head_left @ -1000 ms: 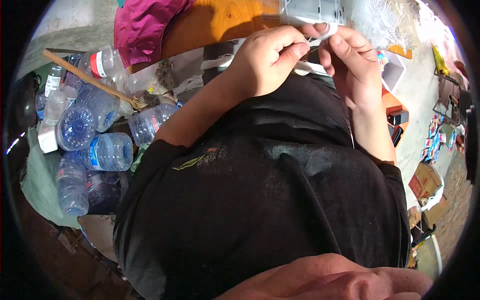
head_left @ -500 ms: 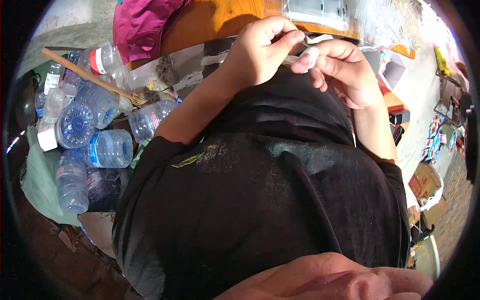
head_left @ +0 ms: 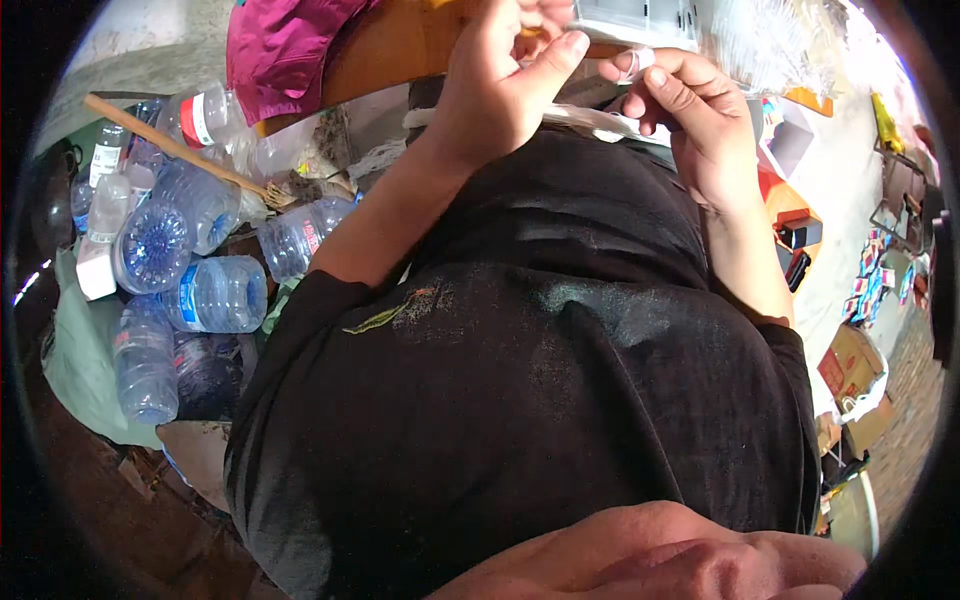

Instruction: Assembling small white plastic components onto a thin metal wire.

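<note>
My left hand (head_left: 505,95) is raised near the table edge, its thumb stretched out and apart from the bent fingers. Nothing shows in its grip. Across a narrow gap, my right hand (head_left: 705,110) has its fingers curled and the thumb pressed to them; what they pinch, if anything, is too small to make out. A white wrapping (head_left: 636,65) circles one fingertip of that hand. Below both hands, a bundle of white strands (head_left: 585,120) lies across my lap over the black clothing (head_left: 560,220).
A wooden table (head_left: 400,60) stands ahead, with clear plastic packets (head_left: 640,22) and a magenta cloth (head_left: 285,55) on it. Several empty plastic bottles (head_left: 225,295) and a wooden-handled brush (head_left: 180,150) are piled at left. A cardboard box (head_left: 850,365) sits at right.
My hands have moved apart: the left went up and forward, the right slightly right. The white strands on my lap are now more exposed.
</note>
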`<state>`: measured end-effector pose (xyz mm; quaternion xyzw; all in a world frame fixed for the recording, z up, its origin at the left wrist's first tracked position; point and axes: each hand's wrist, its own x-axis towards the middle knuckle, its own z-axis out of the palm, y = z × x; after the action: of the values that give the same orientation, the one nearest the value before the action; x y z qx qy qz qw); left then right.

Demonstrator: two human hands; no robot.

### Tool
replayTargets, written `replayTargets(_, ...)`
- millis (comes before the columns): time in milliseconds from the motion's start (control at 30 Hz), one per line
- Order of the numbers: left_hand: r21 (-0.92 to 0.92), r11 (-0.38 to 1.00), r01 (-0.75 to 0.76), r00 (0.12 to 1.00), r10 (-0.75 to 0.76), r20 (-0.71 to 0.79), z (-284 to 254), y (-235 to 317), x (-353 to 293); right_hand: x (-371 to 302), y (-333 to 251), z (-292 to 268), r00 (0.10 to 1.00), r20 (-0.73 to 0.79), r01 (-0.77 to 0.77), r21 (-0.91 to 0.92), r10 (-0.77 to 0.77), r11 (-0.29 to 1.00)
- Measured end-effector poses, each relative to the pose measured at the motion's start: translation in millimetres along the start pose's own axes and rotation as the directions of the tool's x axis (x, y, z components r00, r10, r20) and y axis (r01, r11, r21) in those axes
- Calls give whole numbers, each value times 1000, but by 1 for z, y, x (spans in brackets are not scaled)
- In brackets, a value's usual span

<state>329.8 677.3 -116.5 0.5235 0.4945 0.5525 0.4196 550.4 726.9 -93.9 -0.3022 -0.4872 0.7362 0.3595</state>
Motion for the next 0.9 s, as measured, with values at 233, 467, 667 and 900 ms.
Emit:
replayTargets(233,-176,976,128,910,-45,413,2,9,5,-5,3,1,995,58,-85,57,82,995)
replayTargets(467,-54,974,222,861,-170,479,-8,22,6,-3,0,-1,970,2,-244,29,244,969)
replayTargets(667,-4,971,237,842,-203,499,-6,28,6,-2,-9,2,962,76,-264,-12,264,964)
replayTargets(900,241,945,-221,890,94,446,-4,29,14,0,-10,6,974,-5,-227,40,227,973)
